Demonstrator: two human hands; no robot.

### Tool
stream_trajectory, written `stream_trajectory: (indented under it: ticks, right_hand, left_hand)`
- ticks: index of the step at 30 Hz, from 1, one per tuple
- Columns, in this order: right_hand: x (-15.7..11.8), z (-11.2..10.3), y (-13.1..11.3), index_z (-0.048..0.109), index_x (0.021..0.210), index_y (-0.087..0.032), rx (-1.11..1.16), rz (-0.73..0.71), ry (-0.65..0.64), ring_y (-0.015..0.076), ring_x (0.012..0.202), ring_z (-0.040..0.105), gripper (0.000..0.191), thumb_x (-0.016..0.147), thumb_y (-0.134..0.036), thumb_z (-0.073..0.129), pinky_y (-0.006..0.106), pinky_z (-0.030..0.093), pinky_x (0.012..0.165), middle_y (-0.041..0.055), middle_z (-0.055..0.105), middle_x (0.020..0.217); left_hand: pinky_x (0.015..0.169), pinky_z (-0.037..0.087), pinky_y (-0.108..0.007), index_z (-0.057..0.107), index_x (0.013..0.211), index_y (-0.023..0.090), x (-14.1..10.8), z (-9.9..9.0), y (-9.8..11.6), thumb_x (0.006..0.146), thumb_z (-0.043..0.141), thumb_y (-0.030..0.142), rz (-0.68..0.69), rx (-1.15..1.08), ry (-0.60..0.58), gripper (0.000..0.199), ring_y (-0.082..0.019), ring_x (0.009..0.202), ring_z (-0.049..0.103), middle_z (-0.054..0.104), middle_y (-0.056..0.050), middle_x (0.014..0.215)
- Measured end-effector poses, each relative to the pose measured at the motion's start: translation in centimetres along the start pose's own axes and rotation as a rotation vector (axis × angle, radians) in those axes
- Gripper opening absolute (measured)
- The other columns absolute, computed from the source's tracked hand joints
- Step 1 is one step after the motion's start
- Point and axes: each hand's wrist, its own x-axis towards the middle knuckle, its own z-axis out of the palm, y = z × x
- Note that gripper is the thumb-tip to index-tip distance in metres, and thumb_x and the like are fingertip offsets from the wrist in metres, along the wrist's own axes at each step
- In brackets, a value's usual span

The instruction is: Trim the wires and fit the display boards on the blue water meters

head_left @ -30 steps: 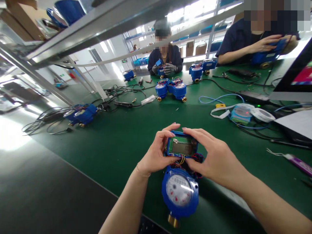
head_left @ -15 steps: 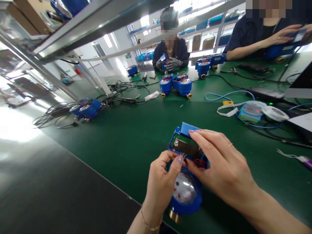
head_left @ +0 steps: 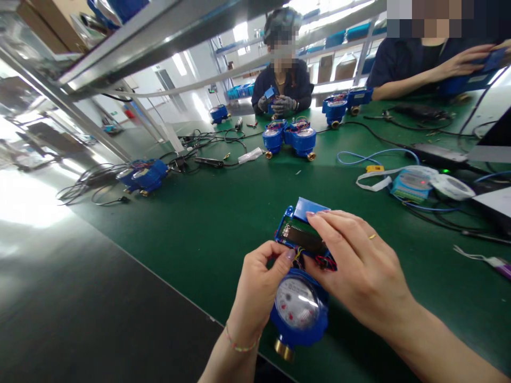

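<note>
A blue water meter with a round clear dial and a brass fitting rests on the green table in front of me. Its open electronics box shows a circuit board with a dark part, and a blue lid is tilted up behind. My right hand grips this box from the right, fingers along the lid side and thumb at the near edge. With thumb and forefinger, my left hand pinches thin yellow and black wires at the box's near edge. Red wires bunch beside my right thumb.
Several other blue meters stand across the table, two on the left. Black cables lie at the back left. A small blue device and tape roll sit right. Two people work opposite with meters; a metal shelf hangs overhead.
My left hand has shifted slightly left, and more of the dial and yellow wires shows. My right hand keeps its hold on the box.
</note>
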Motion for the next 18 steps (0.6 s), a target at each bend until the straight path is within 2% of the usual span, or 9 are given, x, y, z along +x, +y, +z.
stream_trajectory:
  ticks: [3, 8, 13, 18]
  right_hand:
    - [-0.01, 0.03, -0.02, 0.054, 0.117, 0.002, 0.001, 0.02, -0.009, 0.0293, 0.102, 0.053, 0.04, 0.079, -0.008, 0.058, 0.043, 0.048, 0.093, 0.0186, 0.057, 0.108]
    - [-0.01, 0.03, -0.06, 0.055, 0.117, 0.003, 0.014, 0.047, -0.029, 0.0292, 0.101, 0.053, 0.04, 0.079, -0.009, 0.057, 0.042, 0.047, 0.092, 0.0184, 0.057, 0.109]
    - [-0.11, 0.06, -0.11, 0.054, 0.118, 0.003, 0.016, 0.035, -0.045, 0.0294, 0.102, 0.052, 0.04, 0.079, -0.009, 0.057, 0.042, 0.046, 0.093, 0.0182, 0.056, 0.109]
    - [-0.22, 0.25, -0.51, 0.056, 0.115, 0.0, -0.021, 0.094, -0.035, 0.0269, 0.095, 0.055, 0.041, 0.076, -0.011, 0.058, 0.038, 0.048, 0.087, 0.0156, 0.058, 0.104]
  left_hand:
    - [0.061, 0.039, -0.019, 0.058, 0.075, 0.015, -0.19, 0.12, -0.11, 0.085, 0.06, 0.033, 0.031, 0.048, 0.031, 0.02, -0.008, 0.064, 0.046, 0.056, 0.002, 0.07]
    - [0.058, 0.037, -0.019, 0.055, 0.075, 0.015, -0.4, 0.15, -0.29, 0.088, 0.053, 0.036, 0.054, 0.072, 0.002, 0.024, -0.008, 0.062, 0.042, 0.052, 0.003, 0.068]
    - [0.065, 0.038, -0.021, 0.06, 0.08, 0.016, -0.12, -0.04, -0.45, 0.083, 0.062, 0.038, 0.055, 0.123, -0.031, 0.022, -0.009, 0.068, 0.046, 0.057, 0.001, 0.074]
    - [0.068, 0.039, -0.024, 0.061, 0.076, 0.016, 0.11, -0.55, -0.45, 0.084, 0.061, 0.034, 0.064, 0.156, -0.043, 0.019, -0.011, 0.068, 0.049, 0.059, 0.001, 0.074]
